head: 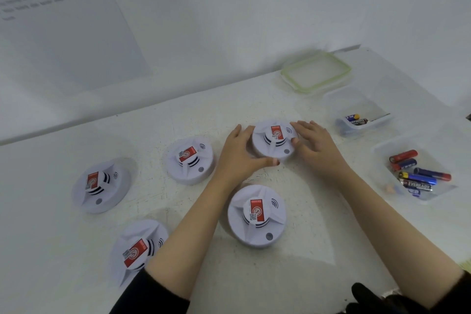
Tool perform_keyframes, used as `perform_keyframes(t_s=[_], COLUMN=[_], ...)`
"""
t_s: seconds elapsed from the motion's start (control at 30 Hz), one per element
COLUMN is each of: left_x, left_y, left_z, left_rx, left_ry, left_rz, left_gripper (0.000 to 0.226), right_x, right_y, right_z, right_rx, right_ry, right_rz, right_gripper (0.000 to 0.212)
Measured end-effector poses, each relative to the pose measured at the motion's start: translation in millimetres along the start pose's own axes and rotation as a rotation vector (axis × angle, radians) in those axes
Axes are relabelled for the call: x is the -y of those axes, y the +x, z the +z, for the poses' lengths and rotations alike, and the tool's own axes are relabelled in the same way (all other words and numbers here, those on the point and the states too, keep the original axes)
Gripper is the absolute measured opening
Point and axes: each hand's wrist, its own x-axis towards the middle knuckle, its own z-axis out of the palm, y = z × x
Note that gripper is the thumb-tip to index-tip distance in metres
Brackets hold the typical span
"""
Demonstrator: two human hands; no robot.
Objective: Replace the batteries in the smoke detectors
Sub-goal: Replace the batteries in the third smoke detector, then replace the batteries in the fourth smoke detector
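Where the far smoke detector (274,139) sits on the white table (293,275), left hand (239,154) grips its left rim, right hand (317,146) its right rim; four more detectors (256,215) nearer, batteries (418,178) in tub (379,150) at right

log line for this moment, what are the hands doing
left hand: holds far smoke detector | right hand: holds it too | state: on table, unopened

Five white round smoke detectors (256,216), red labels up, lie flat on tabletop (305,250). Far detector (274,139) sits gripped between your left hand (239,158) and right hand (316,146). Batteries (418,178) loose in two clear tubs (378,149), right.
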Motion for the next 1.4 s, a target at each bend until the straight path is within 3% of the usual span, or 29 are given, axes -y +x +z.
perform_keyframes(t_s=[0.07,0.23,0.33,0.4,0.5,0.6,0.73,0.9,1.03,1.13,1.3,1.4], left_x=[-0.4,-10.3,-13.8,-8.2,6.1,23.4,40.3,38.4,31.4,14.5,-3.5,-5.4], left_y=[1.1,-9.1,-28.3,-42.5,-59.0,-65.4,-64.3,-69.5,-78.0,-82.5,-80.9,-81.1], left_z=[0.2,-9.8,-29.1,-47.7,-79.7,-99.2,-105.4,-110.9,-121.0,-122.8,-113.7,-116.8], left_rx=[0.003,0.008,-0.151,-0.279,-0.337,-0.194,-0.094,-0.135,-0.197,-0.178,-0.018,0.002], left_ry=[0.015,-0.087,-0.133,-0.065,0.149,0.352,0.2,0.026,-0.209,-0.49,-0.636,-0.572], left_rz=[0.011,0.02,0.078,0.103,0.031,-0.178,-0.275,-0.246,-0.189,-0.133,-0.054,-0.009], left_gripper=[0.088,0.085,0.061,0.051,0.062,0.096,0.111,0.104,0.093,0.087,0.108,0.097], right_x=[-5.0,14.3,39.0,57.8,85.9,103.8,115.3,119.8,122.0,131.4,145.9,143.1], right_y=[3.1,-7.3,-11.6,-9.8,-2.2,9.3,21.6,23.9,14.7,7.2,-1.2,-2.9], right_z=[2.7,0.0,2.2,7.7,21.9,40.0,58.8,63.6,49.2,34.4,22.3,13.1], right_rx=[0.006,-0.136,-0.296,-0.305,-0.19,0.116,0.397,0.472,0.397,0.468,0.472,0.407], right_ry=[-0.009,0.106,0.091,0.052,-0.055,-0.382,-0.642,-0.411,0.154,0.535,0.641,0.544], right_rz=[-0.02,0.012,-0.132,-0.247,-0.413,-0.442,-0.403,-0.354,-0.305,-0.282,-0.36,-0.403], right_gripper=[0.056,0.041,0.035,0.034,0.036,0.058,0.073,0.071,0.066,0.074,0.1,0.1])
